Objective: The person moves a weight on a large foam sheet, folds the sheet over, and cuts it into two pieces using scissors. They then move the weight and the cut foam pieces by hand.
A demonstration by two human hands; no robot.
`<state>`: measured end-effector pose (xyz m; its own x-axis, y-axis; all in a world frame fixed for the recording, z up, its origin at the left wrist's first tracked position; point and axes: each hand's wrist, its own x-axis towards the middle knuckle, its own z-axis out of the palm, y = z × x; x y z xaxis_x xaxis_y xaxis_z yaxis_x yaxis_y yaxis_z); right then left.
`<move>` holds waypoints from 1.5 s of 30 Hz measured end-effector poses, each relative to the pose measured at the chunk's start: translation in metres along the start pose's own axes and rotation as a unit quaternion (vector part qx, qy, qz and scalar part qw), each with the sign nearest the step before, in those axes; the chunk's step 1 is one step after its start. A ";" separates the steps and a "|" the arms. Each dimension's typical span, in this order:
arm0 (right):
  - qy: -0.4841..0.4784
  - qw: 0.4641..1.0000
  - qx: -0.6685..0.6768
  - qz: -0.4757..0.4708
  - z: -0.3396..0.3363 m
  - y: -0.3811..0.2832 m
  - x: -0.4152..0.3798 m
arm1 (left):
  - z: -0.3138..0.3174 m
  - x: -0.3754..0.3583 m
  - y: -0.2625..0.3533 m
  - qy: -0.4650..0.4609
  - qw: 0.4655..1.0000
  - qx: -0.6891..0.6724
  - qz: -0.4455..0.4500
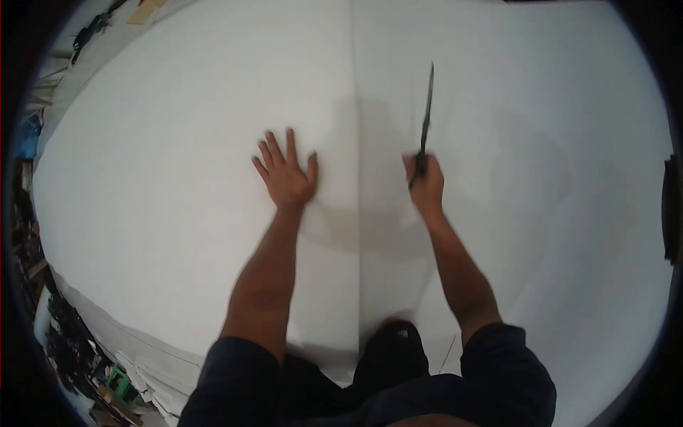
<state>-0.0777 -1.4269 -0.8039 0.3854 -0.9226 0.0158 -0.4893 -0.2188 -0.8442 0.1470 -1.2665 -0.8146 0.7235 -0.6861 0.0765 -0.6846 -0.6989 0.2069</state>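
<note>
My left hand [290, 181] lies flat with fingers spread on a broad white sheet [178, 178], left of a straight line running up its middle. Over the part right of that line, my right hand [429, 186] is closed around the dark handles of a pair of scissors [427, 121]. The long, narrow blades point away from me and look closed together. My fingers hide part of the handles.
My knee [393, 349] is at the near side of the white surface. A dark object [670, 210] stands at the far right edge. Along the left lie assorted items, among them a green plastic piece [119, 383] and something blue [28, 136].
</note>
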 end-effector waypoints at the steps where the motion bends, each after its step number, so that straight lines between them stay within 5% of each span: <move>1: 0.007 0.999 -0.035 0.037 -0.028 0.011 -0.060 | 0.002 -0.002 0.000 0.005 1.000 0.000 0.001; 4: 0.041 0.981 -0.147 0.118 -0.113 0.047 -0.239 | 0.016 -0.003 -0.012 0.033 0.999 0.013 0.030; 6: 0.058 0.970 -0.140 0.192 -0.174 0.061 -0.350 | 0.015 0.004 -0.022 -0.030 0.999 0.000 0.027; 8: 0.058 0.933 -0.176 0.309 -0.230 0.067 -0.452 | -0.006 -0.002 -0.045 -0.034 0.987 -0.136 0.076; 13: 0.078 0.869 -0.275 0.403 -0.310 0.118 -0.695 | -0.078 -0.172 -0.068 0.039 0.966 -0.203 0.157; 19: 0.112 0.794 -0.253 0.542 -0.286 0.165 -0.804 | -0.183 -0.412 -0.120 0.015 0.983 -0.140 0.117; 21: 0.117 0.810 -0.234 0.525 -0.270 0.192 -0.820 | -0.210 -0.462 -0.140 -0.030 0.996 -0.081 0.013; 23: 0.063 0.849 -0.233 0.470 -0.258 0.211 -0.823 | -0.227 -0.494 -0.156 -0.021 0.996 -0.083 0.004; 27: 0.021 0.813 -0.185 0.551 -0.264 0.249 -0.816 | -0.242 -0.538 -0.163 -0.041 0.992 -0.122 0.015; 29: -0.450 0.725 -0.220 0.473 -0.296 0.174 -0.753 | -0.256 -0.546 -0.151 -0.019 0.995 -0.095 0.005; 30: -0.452 0.725 -0.234 0.464 -0.294 0.170 -0.731 | -0.264 -0.551 -0.150 -0.013 0.995 -0.101 -0.009; 32: -0.301 0.789 -0.453 0.285 -0.283 0.174 -0.700 | -0.276 -0.564 -0.151 -0.012 0.998 -0.064 0.012; 33: -0.269 0.827 -0.424 0.255 -0.272 0.175 -0.674 | -0.283 -0.572 -0.150 -0.005 0.997 -0.071 0.024; 34: -0.140 0.924 -0.339 0.110 -0.250 0.201 -0.657 | -0.292 -0.582 -0.149 -0.028 0.997 -0.065 0.011; 35: -0.094 0.965 -0.246 0.010 -0.234 0.155 -0.623 | -0.300 -0.589 -0.146 -0.014 0.997 -0.077 0.023; 38: -0.149 0.980 0.107 0.073 -0.188 0.073 -0.571 | -0.326 -0.608 -0.133 -0.003 0.995 -0.092 0.037; 39: -0.142 0.970 -0.159 -0.116 -0.169 0.071 -0.563 | -0.332 -0.615 -0.131 0.012 0.995 -0.097 0.035; 40: -0.126 0.854 -0.407 -0.298 -0.152 0.072 -0.555 | -0.338 -0.621 -0.132 -0.001 0.995 -0.095 0.035; 44: -0.276 0.830 -0.460 -0.152 -0.116 0.081 -0.534 | -0.357 -0.642 -0.136 -0.038 0.988 -0.149 -0.023; 45: -0.287 0.861 -0.404 -0.114 -0.120 0.093 -0.528 | -0.365 -0.645 -0.135 -0.036 0.989 -0.139 -0.017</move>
<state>-0.4203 -0.9977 -0.8263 0.7530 -0.5687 -0.3312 -0.6454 -0.7364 -0.2030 -0.1950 -0.6560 -0.5359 0.7303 -0.6831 -0.0028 -0.6022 -0.6458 0.4692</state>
